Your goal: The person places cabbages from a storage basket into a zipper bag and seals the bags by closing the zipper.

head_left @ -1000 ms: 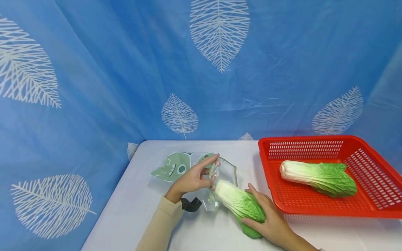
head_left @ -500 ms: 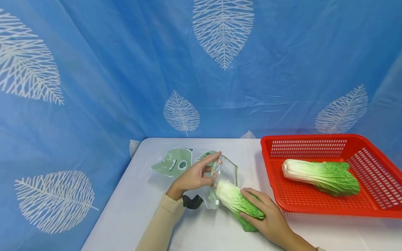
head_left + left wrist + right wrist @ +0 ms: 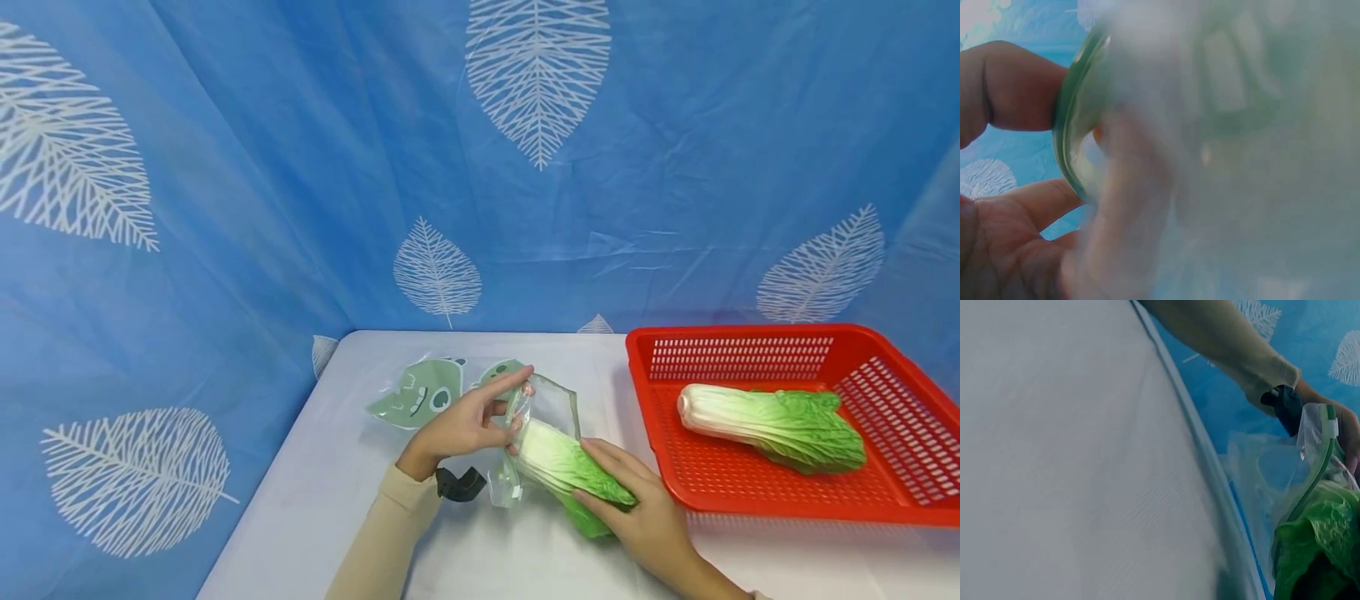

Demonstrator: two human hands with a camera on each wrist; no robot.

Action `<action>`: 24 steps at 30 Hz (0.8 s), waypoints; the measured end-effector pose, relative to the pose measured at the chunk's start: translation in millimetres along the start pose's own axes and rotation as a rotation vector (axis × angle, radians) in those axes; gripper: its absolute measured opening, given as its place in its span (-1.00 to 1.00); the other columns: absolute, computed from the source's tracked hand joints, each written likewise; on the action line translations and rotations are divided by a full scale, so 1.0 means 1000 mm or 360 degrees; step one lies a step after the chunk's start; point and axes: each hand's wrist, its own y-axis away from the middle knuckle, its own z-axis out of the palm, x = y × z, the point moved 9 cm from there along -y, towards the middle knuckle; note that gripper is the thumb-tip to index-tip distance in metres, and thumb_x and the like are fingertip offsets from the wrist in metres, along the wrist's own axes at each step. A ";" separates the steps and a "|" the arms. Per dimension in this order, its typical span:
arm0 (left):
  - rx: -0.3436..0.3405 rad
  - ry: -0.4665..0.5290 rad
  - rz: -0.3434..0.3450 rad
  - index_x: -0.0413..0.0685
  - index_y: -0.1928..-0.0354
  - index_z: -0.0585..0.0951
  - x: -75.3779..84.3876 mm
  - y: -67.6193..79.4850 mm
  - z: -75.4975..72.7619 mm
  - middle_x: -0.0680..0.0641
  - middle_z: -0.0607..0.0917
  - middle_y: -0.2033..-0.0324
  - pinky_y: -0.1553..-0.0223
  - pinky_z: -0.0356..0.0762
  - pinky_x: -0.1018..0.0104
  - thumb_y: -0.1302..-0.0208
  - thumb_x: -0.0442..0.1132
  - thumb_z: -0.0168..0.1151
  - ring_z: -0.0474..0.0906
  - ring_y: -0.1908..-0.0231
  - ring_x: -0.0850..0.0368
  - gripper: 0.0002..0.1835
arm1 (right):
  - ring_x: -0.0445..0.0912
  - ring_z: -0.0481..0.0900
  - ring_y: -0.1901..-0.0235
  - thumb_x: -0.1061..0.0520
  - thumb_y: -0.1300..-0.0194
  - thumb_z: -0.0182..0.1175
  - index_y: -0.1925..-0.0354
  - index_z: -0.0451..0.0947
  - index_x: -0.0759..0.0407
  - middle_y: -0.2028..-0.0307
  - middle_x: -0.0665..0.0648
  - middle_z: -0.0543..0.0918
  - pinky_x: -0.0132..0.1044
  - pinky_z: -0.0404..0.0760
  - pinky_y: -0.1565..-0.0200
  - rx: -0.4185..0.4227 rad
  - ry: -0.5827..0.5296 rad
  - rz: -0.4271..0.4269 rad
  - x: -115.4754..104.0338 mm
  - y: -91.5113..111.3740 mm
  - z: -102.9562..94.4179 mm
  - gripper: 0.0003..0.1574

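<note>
My left hand (image 3: 468, 425) pinches the rim of a clear zip bag (image 3: 420, 396) printed with a green cartoon face. In the left wrist view the bag's green zip edge (image 3: 1063, 134) curves between thumb and fingers, with blurred film over much of the picture. My right hand (image 3: 645, 508) grips the leafy end of a napa cabbage (image 3: 562, 458) from the right. The cabbage's white stem end points left into the parted mouth of the bag, close to the left fingertips. The right wrist view shows the green leaves (image 3: 1322, 531) beside the zip strip (image 3: 1319, 469).
A red perforated basket (image 3: 787, 500) stands at the right with another napa cabbage (image 3: 772, 425) lying in it. The white table (image 3: 300, 517) ends at a blue leaf-patterned curtain (image 3: 337, 167). A black wrist mount (image 3: 460, 485) sits below the left wrist.
The right hand has shifted its grip along the cabbage and pushed it up and left, further into the bag's mouth. The left hand keeps its pinch on the bag's rim.
</note>
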 end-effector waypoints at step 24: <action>-0.0049 0.0185 0.0061 -0.05 -0.65 -0.06 0.002 -0.001 0.005 -0.18 0.04 -0.57 0.23 0.74 0.06 -0.34 -0.51 0.10 0.69 0.21 0.04 -0.08 | 0.01 0.57 -0.22 0.05 -0.14 0.56 -0.32 0.60 -0.06 -0.24 0.06 0.61 -0.53 0.37 -0.26 0.0059 -0.0006 0.0029 -0.011 -0.043 0.030 -0.23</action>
